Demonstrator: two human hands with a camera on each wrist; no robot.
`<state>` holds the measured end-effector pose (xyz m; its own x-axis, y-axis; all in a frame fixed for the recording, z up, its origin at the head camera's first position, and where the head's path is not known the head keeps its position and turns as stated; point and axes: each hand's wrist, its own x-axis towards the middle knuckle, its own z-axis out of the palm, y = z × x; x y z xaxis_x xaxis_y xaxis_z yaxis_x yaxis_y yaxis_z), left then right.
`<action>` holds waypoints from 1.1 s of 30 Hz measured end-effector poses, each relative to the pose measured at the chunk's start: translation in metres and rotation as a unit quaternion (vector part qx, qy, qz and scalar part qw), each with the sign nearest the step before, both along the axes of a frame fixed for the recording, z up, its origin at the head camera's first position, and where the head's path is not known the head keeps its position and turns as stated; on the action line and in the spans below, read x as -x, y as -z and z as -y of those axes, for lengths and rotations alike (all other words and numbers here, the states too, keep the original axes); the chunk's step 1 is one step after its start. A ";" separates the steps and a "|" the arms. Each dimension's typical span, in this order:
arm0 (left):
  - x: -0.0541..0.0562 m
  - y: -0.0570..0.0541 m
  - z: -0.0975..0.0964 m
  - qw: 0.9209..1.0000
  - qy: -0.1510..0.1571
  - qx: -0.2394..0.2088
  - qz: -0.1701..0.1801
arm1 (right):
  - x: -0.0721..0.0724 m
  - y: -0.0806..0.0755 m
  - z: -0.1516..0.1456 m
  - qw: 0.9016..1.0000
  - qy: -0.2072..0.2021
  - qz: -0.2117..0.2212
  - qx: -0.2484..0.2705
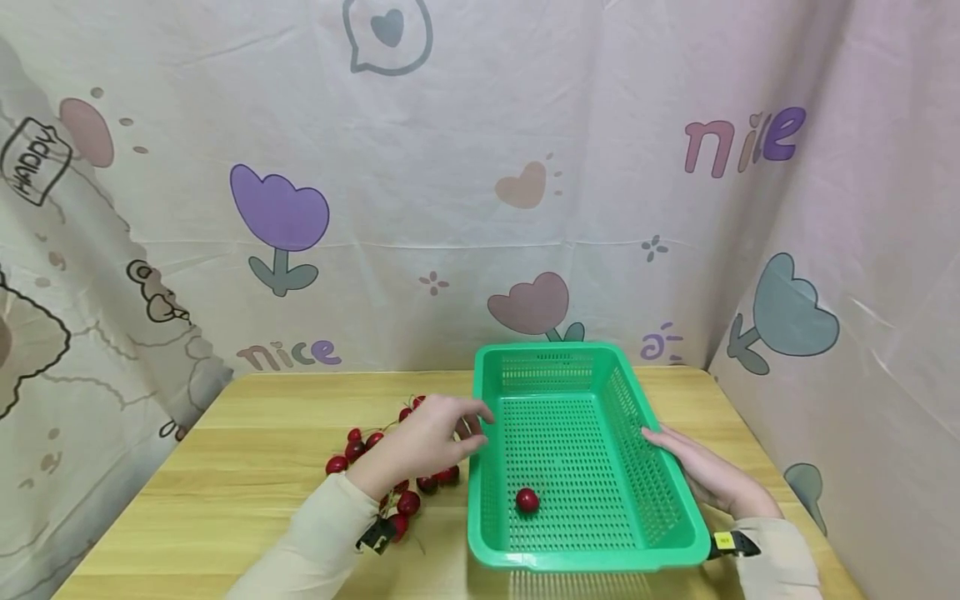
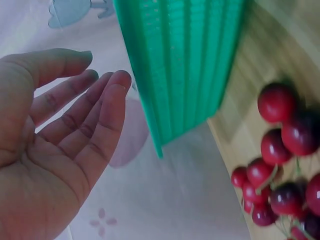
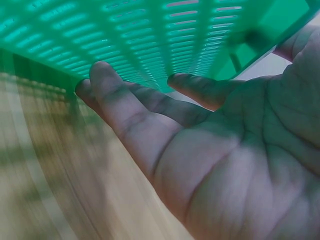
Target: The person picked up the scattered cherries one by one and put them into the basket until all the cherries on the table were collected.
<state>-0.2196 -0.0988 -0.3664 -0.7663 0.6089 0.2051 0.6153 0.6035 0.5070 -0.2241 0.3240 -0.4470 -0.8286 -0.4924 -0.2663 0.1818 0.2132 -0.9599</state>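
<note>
Your left hand (image 1: 431,437), empty and relaxed, hovers over the cherries (image 1: 390,479) at lower centre; reach down, pinch one gently, while your flat right hand (image 1: 705,471) steadies the basket (image 1: 660,467).

Green slotted plastic basket (image 1: 577,450) sits flat on the desk, long side running away from me. One red cherry (image 1: 527,499) lies inside near the front left corner. Loose pile of dark red cherries (image 1: 390,467) with stems lies on the desk just left of the basket, under my left hand (image 1: 431,442). My right hand (image 1: 701,471) rests flat against the basket's right wall.
</note>
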 end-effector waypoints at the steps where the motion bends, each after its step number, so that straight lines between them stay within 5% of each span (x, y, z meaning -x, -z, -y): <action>1: 0.002 0.000 0.004 1.000 -0.007 -0.002 -0.001 | 0.000 0.000 0.000 1.000 0.001 0.000 0.000; 9: 0.031 0.002 0.039 0.997 -0.076 -0.006 -0.014 | 0.001 0.000 0.000 1.000 -0.006 0.005 0.006; 15: 0.051 0.003 0.064 0.991 -0.136 0.004 0.008 | 0.002 0.000 0.000 1.000 -0.005 0.005 0.007; 33: 0.096 0.038 0.090 0.975 -0.207 0.063 0.058 | 0.001 0.003 -0.002 1.000 -0.005 -0.003 0.009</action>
<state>-0.3160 -0.1885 -0.4042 -0.9653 0.2571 0.0461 0.2486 0.8499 0.4646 -0.2252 0.3263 -0.4499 -0.8251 -0.5050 -0.2533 0.1749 0.1980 -0.9645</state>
